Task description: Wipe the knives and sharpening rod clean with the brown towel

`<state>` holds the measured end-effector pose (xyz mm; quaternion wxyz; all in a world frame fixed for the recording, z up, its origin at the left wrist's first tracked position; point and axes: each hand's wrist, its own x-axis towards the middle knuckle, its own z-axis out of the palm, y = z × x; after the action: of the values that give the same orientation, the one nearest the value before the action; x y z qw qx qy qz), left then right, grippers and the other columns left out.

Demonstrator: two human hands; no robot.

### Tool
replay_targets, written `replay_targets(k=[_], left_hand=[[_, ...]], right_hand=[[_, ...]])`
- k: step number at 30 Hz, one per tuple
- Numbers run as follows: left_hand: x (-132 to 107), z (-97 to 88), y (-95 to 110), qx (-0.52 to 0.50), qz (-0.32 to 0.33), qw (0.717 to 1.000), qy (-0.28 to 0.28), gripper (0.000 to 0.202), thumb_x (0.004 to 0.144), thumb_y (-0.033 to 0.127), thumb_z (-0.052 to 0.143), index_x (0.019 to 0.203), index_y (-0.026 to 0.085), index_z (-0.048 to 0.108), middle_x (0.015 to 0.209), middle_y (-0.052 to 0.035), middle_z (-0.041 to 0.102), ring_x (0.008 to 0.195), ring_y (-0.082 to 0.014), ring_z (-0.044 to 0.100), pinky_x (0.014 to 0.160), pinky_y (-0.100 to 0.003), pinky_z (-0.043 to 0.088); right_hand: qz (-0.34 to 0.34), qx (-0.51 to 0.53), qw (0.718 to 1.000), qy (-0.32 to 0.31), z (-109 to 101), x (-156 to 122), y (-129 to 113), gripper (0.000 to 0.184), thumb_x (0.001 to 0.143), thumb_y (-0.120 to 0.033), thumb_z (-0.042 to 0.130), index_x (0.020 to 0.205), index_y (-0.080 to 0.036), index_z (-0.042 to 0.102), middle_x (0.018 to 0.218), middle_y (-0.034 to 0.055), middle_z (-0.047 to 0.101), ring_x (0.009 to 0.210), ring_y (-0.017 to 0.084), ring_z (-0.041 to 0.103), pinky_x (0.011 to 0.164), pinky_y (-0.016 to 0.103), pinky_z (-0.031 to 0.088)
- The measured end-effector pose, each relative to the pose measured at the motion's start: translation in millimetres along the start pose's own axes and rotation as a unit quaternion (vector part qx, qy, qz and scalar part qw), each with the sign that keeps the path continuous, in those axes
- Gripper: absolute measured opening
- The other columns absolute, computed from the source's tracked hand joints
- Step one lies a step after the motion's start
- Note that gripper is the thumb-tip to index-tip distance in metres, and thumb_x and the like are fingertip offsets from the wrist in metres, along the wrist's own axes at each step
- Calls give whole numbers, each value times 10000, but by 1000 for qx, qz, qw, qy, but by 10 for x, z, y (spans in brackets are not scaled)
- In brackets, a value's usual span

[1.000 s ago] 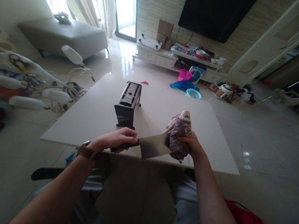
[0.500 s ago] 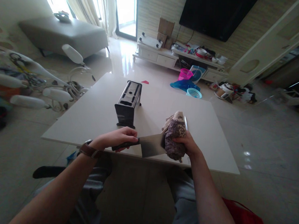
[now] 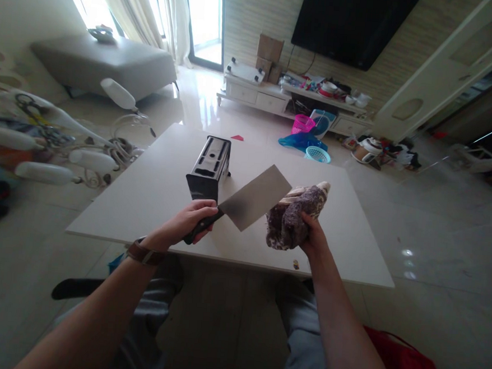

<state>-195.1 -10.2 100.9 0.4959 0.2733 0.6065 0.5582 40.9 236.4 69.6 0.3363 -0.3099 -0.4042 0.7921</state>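
Note:
My left hand [image 3: 199,218] is closed around the black handle of a cleaver [image 3: 256,196]. The wide steel blade slants up and to the right over the white table [image 3: 113,209], its flat side facing me. My right hand [image 3: 315,234] grips a bunched brown and cream cloth [image 3: 296,216]. The blade's far corner is close to the cloth; whether they touch I cannot tell. Behind my left hand stands a black and silver knife block [image 3: 209,168], with dark slots in its top.
A small brown scrap [image 3: 295,264] lies near the table's front edge. White lamp arms [image 3: 91,159] with cables are to the left of the table. Beyond it, a blue basket [image 3: 318,154] and a pink basket [image 3: 303,124] sit on the floor. A red bag [image 3: 406,364] is at lower right.
The cleaver blade has swung upward and come out from against the cloth. My right hand has tilted the cloth to the right and lifted it slightly. The small scrap now shows on the table.

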Motion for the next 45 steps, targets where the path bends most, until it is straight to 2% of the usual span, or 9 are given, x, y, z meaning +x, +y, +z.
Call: replay_targets(k=[9,14,18,22,27,32,34,39,45], left_hand=[[140,352,-131,-8,35,999,3,357,852,489,663,777,215,446,555,59,557,311,-91,480,268,-181,338],[180,548,-223,-21,38,999,-4,393,841,526,668,771,218,433,542,66,546,309,-99,489,266,-187,356],[183,641,-230,-23,38,999,-17,414,833,540,680,767,217,430,537,69,537,311,-97,490,274,-185,367],[168,677,-207,-25,40,999,-27,425,838,557,673,762,217,430,529,66,537,308,-97,481,268,-184,353],[144,642,-218,0,24,998,-53,417,865,552,657,760,209,445,570,48,561,314,-83,474,270,-171,331],[127,583,-206,9,5,997,-77,387,871,524,660,774,205,463,592,44,568,335,-81,492,293,-174,367],[124,568,-203,9,1,997,-82,383,868,522,664,777,203,472,599,43,571,337,-79,494,295,-171,367],[135,585,-229,-6,9,998,-61,398,848,531,678,768,202,468,585,46,564,330,-79,488,293,-166,351],[234,664,-288,-42,34,998,-20,401,831,530,681,764,213,445,555,59,556,310,-101,492,274,-193,354]], right_hand=[[13,3,1000,-20,377,-145,348,415,628,-296,900,993,-233,712,1009,24,801,959,254,755,909,403,630],[34,40,999,6,529,-262,536,463,592,-242,910,1016,-201,727,990,28,805,926,245,753,902,393,630],[9,68,997,32,554,-284,576,450,585,-207,895,1004,-178,736,995,31,806,912,233,751,886,377,629],[-17,66,996,52,431,-182,501,394,610,-215,871,976,-182,730,994,37,807,912,240,757,917,406,620],[-39,58,996,60,155,19,274,355,651,-264,842,983,-203,733,981,26,809,988,241,758,973,411,602],[-57,75,991,93,-31,99,88,309,648,-244,829,945,-221,750,956,6,811,921,220,767,928,373,620],[-63,61,993,84,-55,100,61,290,667,-270,822,945,-225,750,962,3,812,938,217,766,930,365,619],[-45,62,995,60,67,35,159,339,711,-372,824,1014,-251,734,1030,-4,808,1041,212,750,967,361,605],[6,65,997,48,456,-209,553,408,661,-288,872,1035,-215,727,1035,21,804,974,241,758,954,411,614]])
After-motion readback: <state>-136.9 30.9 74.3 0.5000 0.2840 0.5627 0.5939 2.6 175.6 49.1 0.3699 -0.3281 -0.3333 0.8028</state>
